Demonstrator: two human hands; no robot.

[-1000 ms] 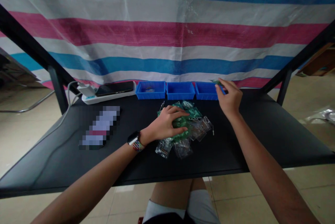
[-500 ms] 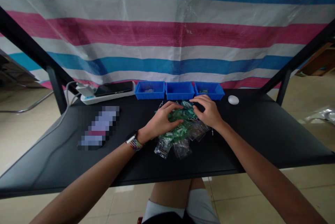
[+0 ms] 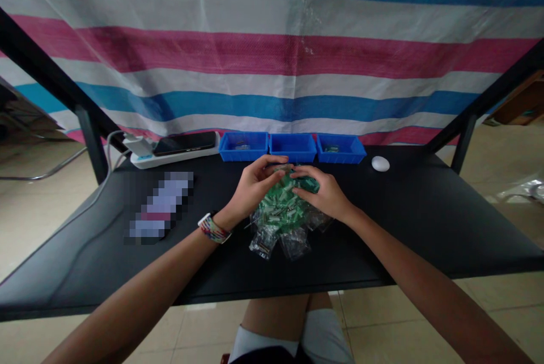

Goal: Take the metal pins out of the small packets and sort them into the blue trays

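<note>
Head view shows the person's left hand (image 3: pixel 254 181) and right hand (image 3: pixel 329 194) facing each other over a loose heap of small green-tinted plastic packets (image 3: pixel 280 208). Most of the heap lies between the two grips and toward the person, with no single long axis, its packets pointing many ways. The right thumb and fingers stand apart about a darker green packet (image 3: pixel 309 184); whether they pinch it, I cannot tell. The left fingers curl over the heap's far side, and their hold is likewise unclear. Clear plastic packets (image 3: pixel 263 241) jut from the heap, nearer the person than either grip. Beyond the hands stand three blue rectangular plastic trays (image 3: pixel 293 156), the middle one nearest the left fingertips.
</note>
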